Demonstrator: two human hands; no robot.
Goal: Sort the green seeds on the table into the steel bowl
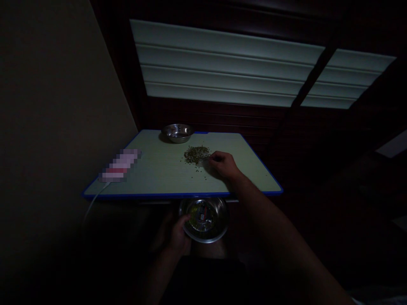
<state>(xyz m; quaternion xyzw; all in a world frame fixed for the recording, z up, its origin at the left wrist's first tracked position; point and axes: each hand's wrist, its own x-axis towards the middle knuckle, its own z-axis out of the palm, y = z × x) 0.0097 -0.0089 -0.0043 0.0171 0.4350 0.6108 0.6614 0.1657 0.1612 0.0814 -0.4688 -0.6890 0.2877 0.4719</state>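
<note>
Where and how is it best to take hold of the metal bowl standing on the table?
The metal bowl is probably best pinched by its rim at the near left, coming from that side: it stands upright, its wide rim flares outward, and the grains lie toward its near right.

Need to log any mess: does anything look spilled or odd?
A few stray bits lie on the table, apart from the loose pile by the right hand; they look slightly untidy, perhaps not a real spill.
</note>
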